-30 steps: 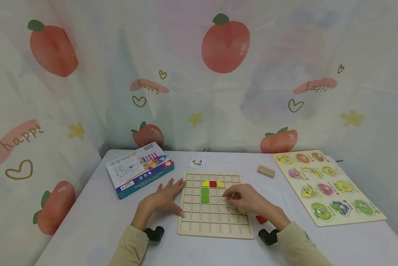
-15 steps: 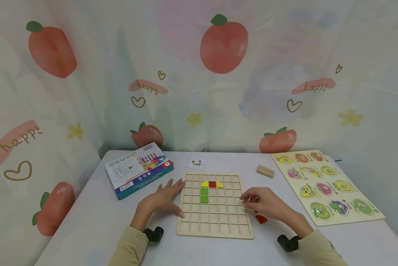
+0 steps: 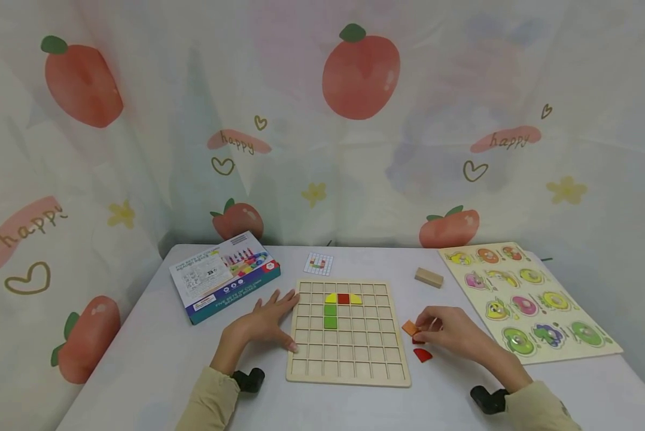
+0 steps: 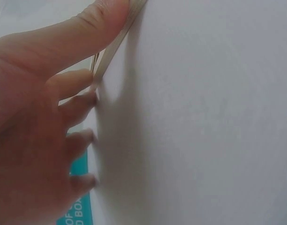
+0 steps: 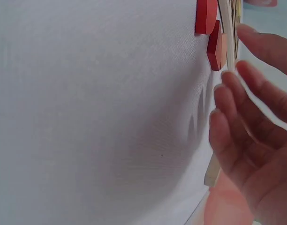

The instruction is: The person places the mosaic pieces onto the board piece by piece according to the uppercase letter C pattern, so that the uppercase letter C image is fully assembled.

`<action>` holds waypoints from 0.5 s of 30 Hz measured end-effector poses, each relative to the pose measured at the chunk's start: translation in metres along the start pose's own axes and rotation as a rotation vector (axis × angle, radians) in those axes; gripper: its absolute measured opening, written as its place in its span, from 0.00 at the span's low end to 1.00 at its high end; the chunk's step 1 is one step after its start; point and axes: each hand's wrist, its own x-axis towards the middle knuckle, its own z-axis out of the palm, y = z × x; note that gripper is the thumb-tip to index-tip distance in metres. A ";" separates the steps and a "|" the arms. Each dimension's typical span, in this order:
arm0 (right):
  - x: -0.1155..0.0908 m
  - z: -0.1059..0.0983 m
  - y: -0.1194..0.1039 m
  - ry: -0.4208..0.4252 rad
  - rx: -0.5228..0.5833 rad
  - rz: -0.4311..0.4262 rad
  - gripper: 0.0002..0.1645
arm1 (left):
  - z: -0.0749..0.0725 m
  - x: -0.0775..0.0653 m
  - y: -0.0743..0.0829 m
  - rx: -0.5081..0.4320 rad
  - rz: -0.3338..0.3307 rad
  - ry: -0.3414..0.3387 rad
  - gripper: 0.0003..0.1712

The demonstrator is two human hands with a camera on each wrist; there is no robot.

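Five fingers of the left hand (image 3: 260, 324) spread beside the board (image 3: 349, 354), lower centre, thumb at its edge, probably steadying it; tiles (image 3: 343, 299) sit in its upper grid. Right of centre, an orange piece (image 3: 409, 327) and red pieces (image 3: 422, 355) are near, presumably for easy reach by the right hand (image 3: 446, 328), fingers bent; pinching or not, I cannot tell.

In the right wrist view, one flat angular red block (image 5: 214, 50) is partly hiding one flat orange block (image 5: 223, 50).
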 end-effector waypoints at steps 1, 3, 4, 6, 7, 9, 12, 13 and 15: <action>0.000 0.000 0.001 -0.002 -0.007 0.013 0.12 | 0.000 0.000 0.000 -0.003 0.000 0.001 0.63; 0.000 0.000 0.003 -0.012 -0.012 0.042 0.14 | 0.001 -0.001 -0.001 -0.007 0.000 0.002 0.63; 0.000 0.001 0.004 -0.015 -0.013 0.052 0.15 | 0.000 -0.001 0.000 -0.009 0.000 0.002 0.63; 0.000 0.003 0.004 -0.017 -0.013 0.066 0.15 | 0.000 -0.002 0.000 -0.013 -0.001 0.002 0.63; 0.000 0.005 0.004 -0.016 -0.011 0.073 0.16 | 0.000 -0.002 0.000 -0.014 0.000 0.003 0.63; 0.001 0.007 0.003 -0.010 -0.007 0.089 0.16 | 0.000 -0.003 0.000 -0.015 0.000 0.002 0.63; 0.002 0.008 0.001 -0.007 -0.003 0.113 0.16 | 0.000 -0.003 0.000 -0.012 0.002 0.002 0.63; 0.002 0.008 0.000 -0.009 0.004 0.129 0.16 | 0.000 -0.003 0.000 -0.011 0.003 0.001 0.63; 0.002 0.008 -0.001 -0.011 0.006 0.138 0.16 | 0.000 -0.003 0.000 -0.011 0.004 0.002 0.63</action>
